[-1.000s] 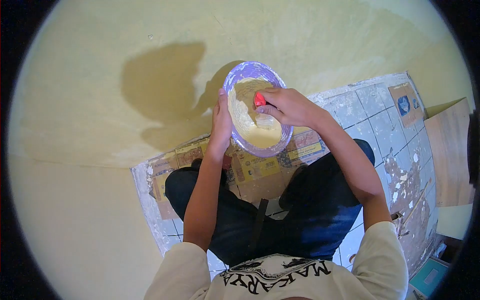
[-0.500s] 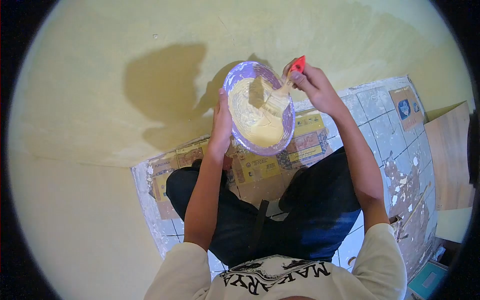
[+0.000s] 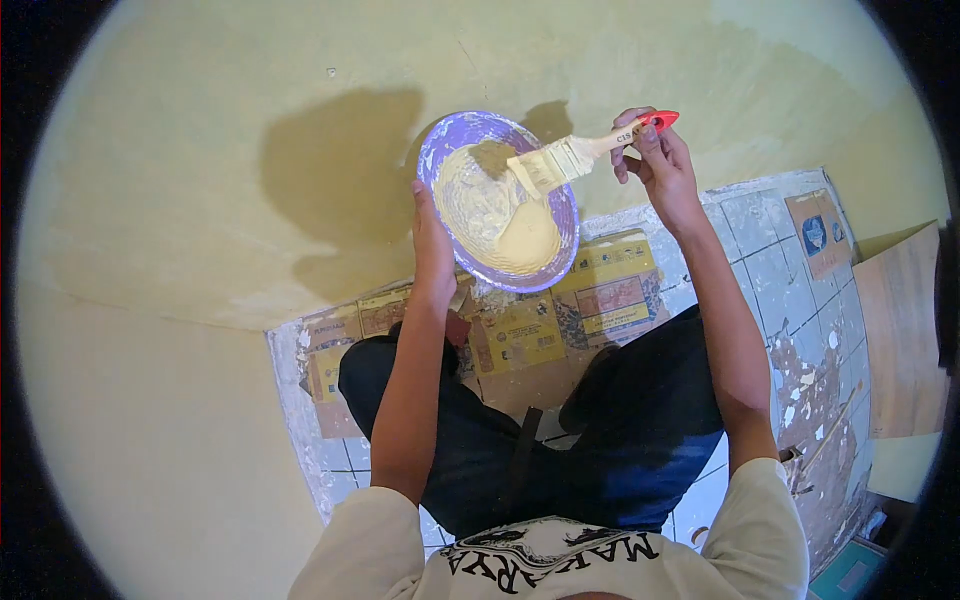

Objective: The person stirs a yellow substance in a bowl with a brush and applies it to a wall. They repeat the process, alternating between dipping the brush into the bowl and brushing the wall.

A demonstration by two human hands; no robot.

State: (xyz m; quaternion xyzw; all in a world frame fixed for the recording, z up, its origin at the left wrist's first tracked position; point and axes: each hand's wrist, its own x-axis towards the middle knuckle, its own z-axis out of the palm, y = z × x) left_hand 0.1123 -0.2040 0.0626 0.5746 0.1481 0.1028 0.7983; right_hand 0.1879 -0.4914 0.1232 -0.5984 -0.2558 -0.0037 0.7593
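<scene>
My left hand [image 3: 433, 245] grips the left rim of a purple bowl [image 3: 450, 140], held up in front of a yellow wall [image 3: 200, 120]. Cream-yellow paint [image 3: 520, 240] pools in the bowl's lower part. My right hand [image 3: 660, 165] holds a paintbrush [image 3: 590, 150] by its red-tipped wooden handle. The brush lies almost level, with its paint-loaded bristles over the bowl's upper right rim.
A darker wet patch [image 3: 330, 170] marks the wall left of the bowl. Flattened printed cardboard [image 3: 600, 290] covers the tiled floor [image 3: 790, 260] under my crossed legs. Wooden boards [image 3: 900, 330] lean at the right.
My right hand has drawn the brush out of the paint and lifted it up and to the right. The bowl has risen slightly and shifted left.
</scene>
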